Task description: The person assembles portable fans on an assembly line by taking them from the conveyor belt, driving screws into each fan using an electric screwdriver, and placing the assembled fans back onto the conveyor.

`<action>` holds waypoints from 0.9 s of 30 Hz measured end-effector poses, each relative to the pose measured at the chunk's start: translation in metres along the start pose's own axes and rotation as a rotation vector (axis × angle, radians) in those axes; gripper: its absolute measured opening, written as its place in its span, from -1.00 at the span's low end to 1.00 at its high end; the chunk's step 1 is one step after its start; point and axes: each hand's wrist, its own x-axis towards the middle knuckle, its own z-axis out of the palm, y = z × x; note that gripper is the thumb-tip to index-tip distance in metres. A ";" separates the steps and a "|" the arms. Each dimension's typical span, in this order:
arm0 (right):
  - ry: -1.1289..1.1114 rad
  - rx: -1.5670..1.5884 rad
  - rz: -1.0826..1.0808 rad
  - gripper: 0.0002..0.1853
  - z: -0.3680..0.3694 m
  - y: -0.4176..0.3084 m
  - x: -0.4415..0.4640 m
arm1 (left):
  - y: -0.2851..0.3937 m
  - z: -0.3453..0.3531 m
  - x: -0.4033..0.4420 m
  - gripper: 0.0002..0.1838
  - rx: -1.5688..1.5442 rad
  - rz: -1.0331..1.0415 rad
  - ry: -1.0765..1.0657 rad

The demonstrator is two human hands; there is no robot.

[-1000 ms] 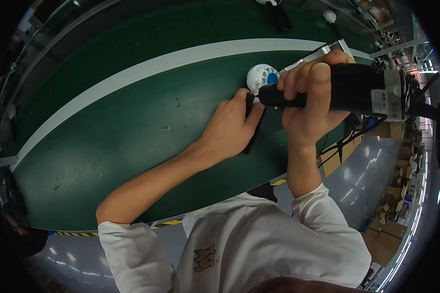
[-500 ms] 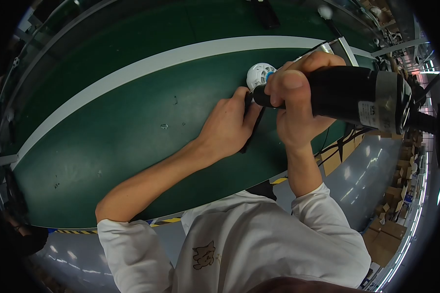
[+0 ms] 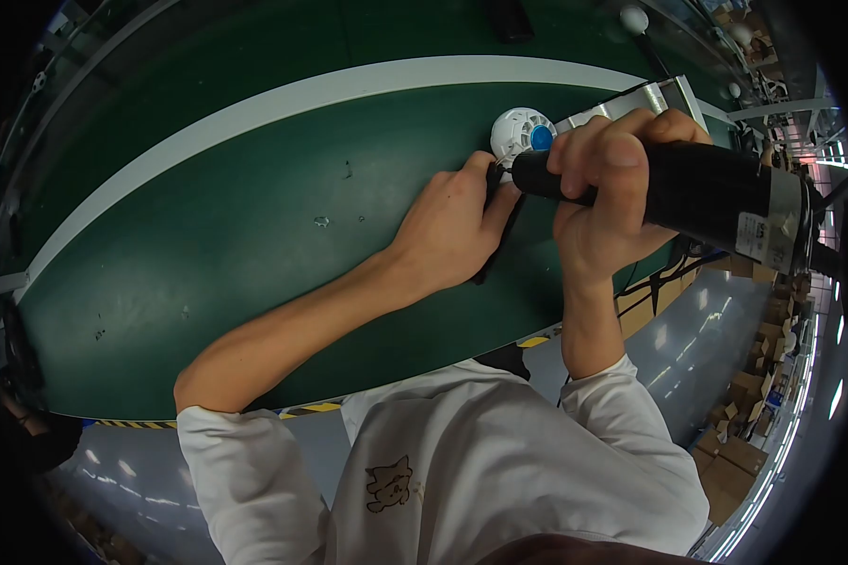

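Note:
My right hand (image 3: 612, 188) is wrapped round a black electric screwdriver (image 3: 697, 188) that lies almost level, its nose pointing left. The thin bit at the nose meets the neck of a device with a white, round, vented head (image 3: 516, 129) and a blue centre. My left hand (image 3: 452, 221) is closed around the device's black handle (image 3: 501, 240), thumb and forefinger close to the bit. Fingers hide most of the handle, and I cannot make out a screw at the bit's tip.
Behind my right hand stands a silver metal tray or box (image 3: 622, 102). Another white-headed device (image 3: 634, 21) is at the far right. The green worktop (image 3: 283, 254) bears small marks, and a white strip (image 3: 283, 99) runs along its back. Black cables (image 3: 660, 282) hang at the right edge.
The screwdriver has drawn slightly right of the device, so its bit and the blue centre show more. The whole view has shifted a little. Both hands keep their grip.

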 end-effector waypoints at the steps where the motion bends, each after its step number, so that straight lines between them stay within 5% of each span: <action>1: 0.009 0.004 -0.003 -0.74 0.003 -0.001 -0.001 | 0.001 0.000 0.001 -0.68 -0.003 0.000 -0.003; 12: 0.090 0.039 0.026 -0.69 -0.011 -0.005 0.001 | 0.010 0.002 0.000 -0.72 0.013 0.007 -0.013; 15: -0.060 -0.176 -0.111 -0.67 -0.024 -0.010 0.009 | 0.014 0.005 0.001 -0.71 0.020 0.037 -0.018; 19: -0.155 0.307 -0.212 -0.55 -0.041 -0.051 0.021 | -0.001 0.007 0.005 -0.67 -0.069 -0.039 -0.021; 27: 0.198 0.004 0.087 -0.62 -0.036 -0.052 -0.004 | 0.022 -0.013 0.009 -0.59 -0.408 0.024 -0.082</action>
